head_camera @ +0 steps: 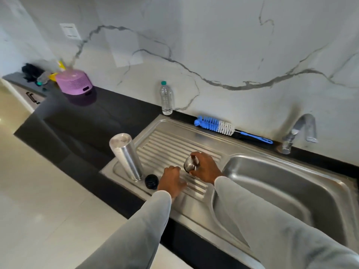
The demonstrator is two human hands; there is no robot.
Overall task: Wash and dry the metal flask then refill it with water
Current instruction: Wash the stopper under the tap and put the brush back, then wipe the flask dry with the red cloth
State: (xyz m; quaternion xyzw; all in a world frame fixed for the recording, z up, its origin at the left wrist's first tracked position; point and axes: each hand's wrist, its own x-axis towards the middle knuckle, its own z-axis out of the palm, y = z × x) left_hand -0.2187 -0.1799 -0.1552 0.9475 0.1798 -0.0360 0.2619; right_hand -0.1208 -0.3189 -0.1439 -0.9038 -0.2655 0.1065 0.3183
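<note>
The flask (126,156) stands inverted on the ribbed drainboard (174,144), left of the basin (287,183), with a black cap (152,181) just beside its foot. The right hand (206,167) grips a small steel cup (191,164) over the drainboard; the left hand (172,180) rests there, fingers loose. Behind the basin lie a blue brush (213,125) and the tap (299,133); a clear bottle (166,99) stands on the dark surface (87,117). No writing is legible.

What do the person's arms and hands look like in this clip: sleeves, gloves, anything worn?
Both arms wear long, plain light grey sleeves reaching the wrists, with no visible markings. The left hand and right hand are bare, without gloves. No rings or watch can be made out.
</note>
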